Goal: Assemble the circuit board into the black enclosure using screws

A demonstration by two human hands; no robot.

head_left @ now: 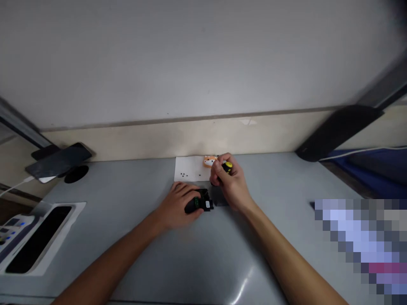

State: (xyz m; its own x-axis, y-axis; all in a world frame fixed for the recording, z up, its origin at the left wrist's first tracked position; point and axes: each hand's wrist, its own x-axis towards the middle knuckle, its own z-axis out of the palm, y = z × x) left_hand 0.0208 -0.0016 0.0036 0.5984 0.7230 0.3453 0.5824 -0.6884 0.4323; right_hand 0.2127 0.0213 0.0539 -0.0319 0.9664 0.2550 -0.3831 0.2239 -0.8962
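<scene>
My left hand is wrapped round a small black device, which has a white label and a bit of green showing, and steadies it at the table's middle. In my right hand is a screwdriver with a black and yellow handle; its tip is hidden behind my fingers. Partly under my right hand lies a dark flat piece, just right of the device. Behind both hands is a sheet of white paper with several tiny black bits on it, screw-like but too small to be sure.
An orange and white animal-face figure sits on the paper's right part. On the left are a phone on a stand, a round table hole and a black phone-like slab on white. A black panel leans at the back right.
</scene>
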